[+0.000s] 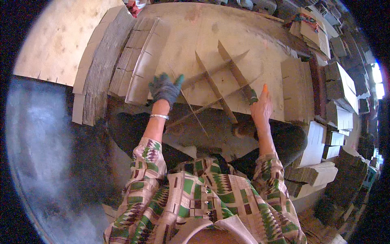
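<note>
A grid of interlocked cardboard strips, a cardboard divider (213,83), stands on edge on the wooden board (195,24), its near ends jutting past the board's front edge. My right hand (262,107) grips the near end of its rightmost long strip. An orange cover shows on one outstretched fingertip and a green one on another finger; the remaining fingers are hidden. My left hand (164,89), in a grey-green glove, is spread open beside the divider's left side and holds nothing. Close to it lies a stack of slotted cardboard strips (140,61).
A taller cardboard stack (97,65) stands farther left, before a pale wooden panel (61,40). At the right are another strip stack (296,89) and several cardboard bundles (341,87). My legs are under the board's front edge.
</note>
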A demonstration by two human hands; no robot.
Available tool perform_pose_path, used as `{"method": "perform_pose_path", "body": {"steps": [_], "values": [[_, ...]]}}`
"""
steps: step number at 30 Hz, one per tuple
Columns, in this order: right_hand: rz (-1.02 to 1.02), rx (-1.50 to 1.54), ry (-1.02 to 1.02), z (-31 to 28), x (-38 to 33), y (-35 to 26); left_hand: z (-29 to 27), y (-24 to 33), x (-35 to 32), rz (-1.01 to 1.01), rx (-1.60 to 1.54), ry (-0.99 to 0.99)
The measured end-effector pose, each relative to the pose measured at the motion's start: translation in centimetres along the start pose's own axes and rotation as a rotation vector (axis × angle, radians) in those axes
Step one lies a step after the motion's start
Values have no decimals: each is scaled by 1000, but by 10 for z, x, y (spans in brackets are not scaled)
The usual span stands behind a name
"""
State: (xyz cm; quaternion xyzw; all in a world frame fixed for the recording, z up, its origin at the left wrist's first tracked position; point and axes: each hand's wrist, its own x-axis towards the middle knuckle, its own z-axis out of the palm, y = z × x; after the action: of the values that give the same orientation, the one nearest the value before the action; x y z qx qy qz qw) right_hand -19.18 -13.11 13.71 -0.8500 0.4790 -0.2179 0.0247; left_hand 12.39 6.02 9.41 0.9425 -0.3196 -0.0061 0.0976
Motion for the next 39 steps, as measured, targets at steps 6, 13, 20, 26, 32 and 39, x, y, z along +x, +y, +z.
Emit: {"method": "perform_pose_path", "body": {"steps": [6,13,20,26,32,39], "values": [[310,1243,-725,95,-33,-25,-21,115,-52,536,-418,-672],[227,1502,-1006,67,-28,-112,-71,-16,29,255,-336,45],[416,1054,-911,102,-59,-46,-275,-132,100,-112,484,605],[441,964,-866,77,-56,15,-178,-260,147,-325,435,-103],[-63,-92,-288,-11,19,75,-142,-177,94,-182,556,95],[210,-830,-488,-66,70,188,-44,-160,22,-117,319,-95]]}}
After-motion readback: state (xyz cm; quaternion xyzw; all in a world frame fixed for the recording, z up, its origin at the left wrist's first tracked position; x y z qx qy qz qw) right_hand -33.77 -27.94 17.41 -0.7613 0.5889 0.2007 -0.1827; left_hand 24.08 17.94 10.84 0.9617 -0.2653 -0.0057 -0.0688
